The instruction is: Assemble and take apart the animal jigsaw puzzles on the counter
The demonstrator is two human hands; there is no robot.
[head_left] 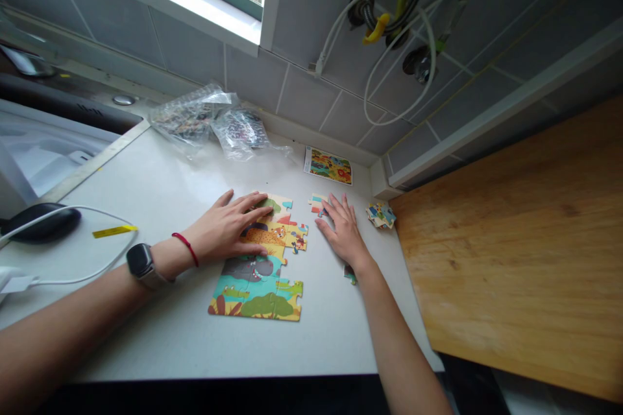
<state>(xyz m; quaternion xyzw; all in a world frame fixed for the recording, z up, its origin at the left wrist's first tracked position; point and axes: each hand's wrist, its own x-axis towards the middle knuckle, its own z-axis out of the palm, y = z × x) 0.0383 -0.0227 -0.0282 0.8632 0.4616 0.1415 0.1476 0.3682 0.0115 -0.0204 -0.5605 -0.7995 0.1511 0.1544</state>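
Observation:
A partly joined jigsaw puzzle (pixel 265 288) with animals on it lies flat on the white countertop. My left hand (pixel 236 224) rests across its upper left part with the fingers spread, covering some of the picture. To the right, a loose puzzle piece (pixel 318 203) lies apart from the joined ones, under the fingertips of my right hand (pixel 343 230). Those fingers are stretched out and touch the piece's edge. Another puzzle piece (pixel 349 274) is half hidden beneath my right wrist. A small pile of puzzle pieces (pixel 381 214) sits farther right, near the counter's edge.
At the back lies a picture card (pixel 328 165) of the puzzle. Crumpled clear plastic bags (pixel 238 128) with pieces inside stand by the wall. A black mouse (pixel 41 223) and a white cable (pixel 109 269) are on the left. A wooden board (pixel 506 240) borders the right side.

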